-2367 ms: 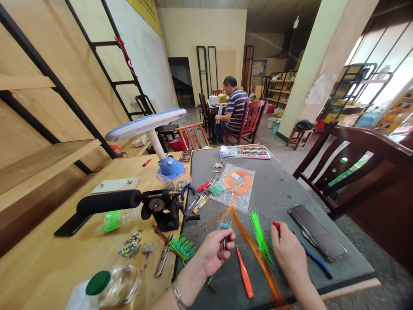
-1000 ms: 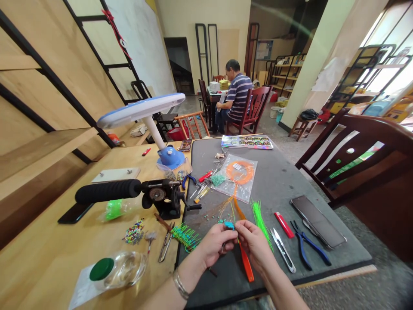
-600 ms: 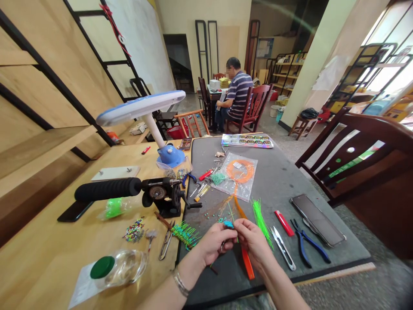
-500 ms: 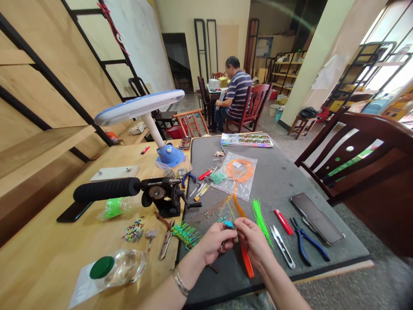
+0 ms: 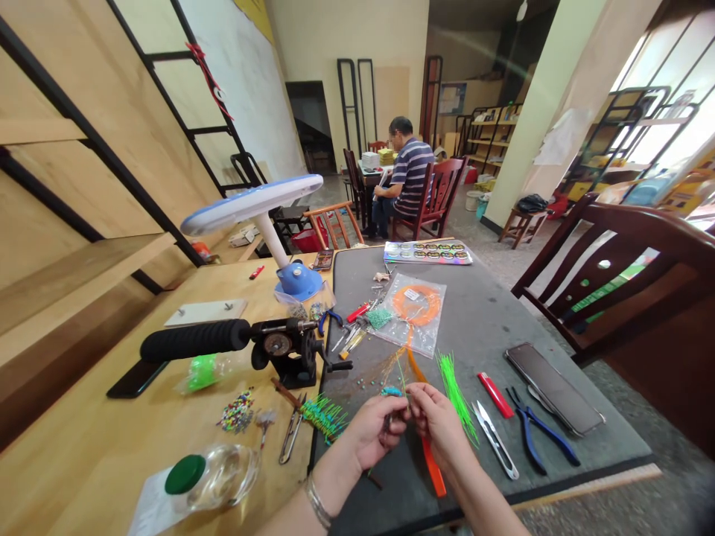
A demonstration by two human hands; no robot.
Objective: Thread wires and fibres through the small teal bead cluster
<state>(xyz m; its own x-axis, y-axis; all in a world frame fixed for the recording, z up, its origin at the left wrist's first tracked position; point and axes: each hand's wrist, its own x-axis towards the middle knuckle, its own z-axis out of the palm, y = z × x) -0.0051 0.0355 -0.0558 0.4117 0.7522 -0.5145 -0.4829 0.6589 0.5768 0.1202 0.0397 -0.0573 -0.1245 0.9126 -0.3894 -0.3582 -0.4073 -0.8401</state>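
My left hand (image 5: pixel 374 432) and my right hand (image 5: pixel 439 428) meet above the grey mat (image 5: pixel 491 298), pinching a small turquoise beaded piece (image 5: pixel 392 391) with thin fibres trailing from it. An orange-handled tool (image 5: pixel 434 465) lies under my right hand, beside a bundle of bright green bristles (image 5: pixel 456 398). To the right lie a red lighter (image 5: pixel 495 394), thread snips (image 5: pixel 494 449) and blue-handled pliers (image 5: pixel 536 439). A bag with an orange coil (image 5: pixel 413 314) lies ahead of my hands. Teal bristles (image 5: pixel 324 418) lie near my left hand.
A hand-cranked vise with a black handle (image 5: pixel 284 346) stands on the wooden table (image 5: pixel 112 417), among loose beads (image 5: pixel 237 411) and a green-capped glass jar (image 5: pixel 209 476). A phone (image 5: pixel 553 387) lies on the mat. A person in a striped shirt (image 5: pixel 412 171) sits at a far table.
My hands have stayed together around the turquoise piece since the last frames. Compared with the oldest frame, my right hand has let go of the red lighter, which now lies on the mat. The view has shifted slightly.
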